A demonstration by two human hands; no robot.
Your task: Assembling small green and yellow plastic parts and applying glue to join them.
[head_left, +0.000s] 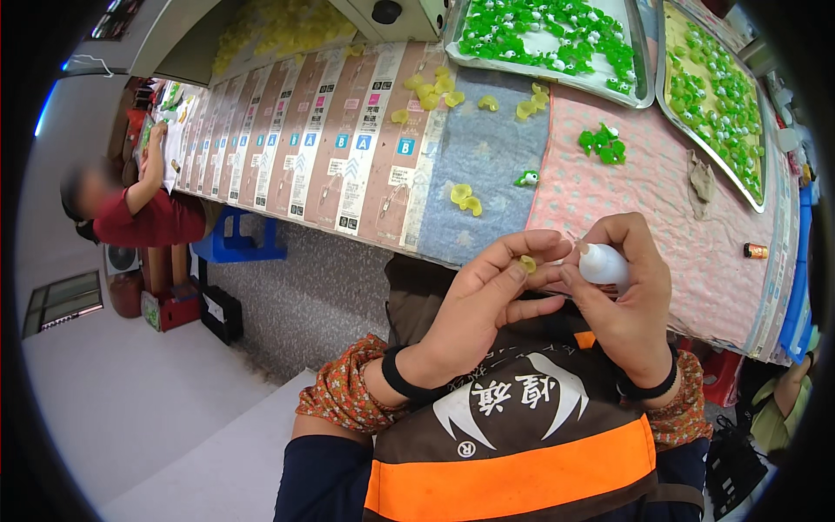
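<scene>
Between the thumb and fingers of my left hand (491,300) is a small yellow translucent plastic piece (527,264). My right hand (626,296) is wrapped round a white squeeze bottle (604,264), tilted with its tip toward the left hand. Both hands are close together over the table's near edge. Just beyond them, a pair of loose yellow pieces (465,200) and one green piece with a white part (527,178) lie on a blue cloth (483,148). A small cluster of green pieces (603,143) rests on a pink cloth (644,191).
A metal tray (544,65) of green-and-white pieces stands at the back; another tray (709,161) holds green and yellow ones. A grey rag (700,183) and a small dark bottle (755,250) lie at right. At left, a person in red (156,209) sits by a blue stool (239,239).
</scene>
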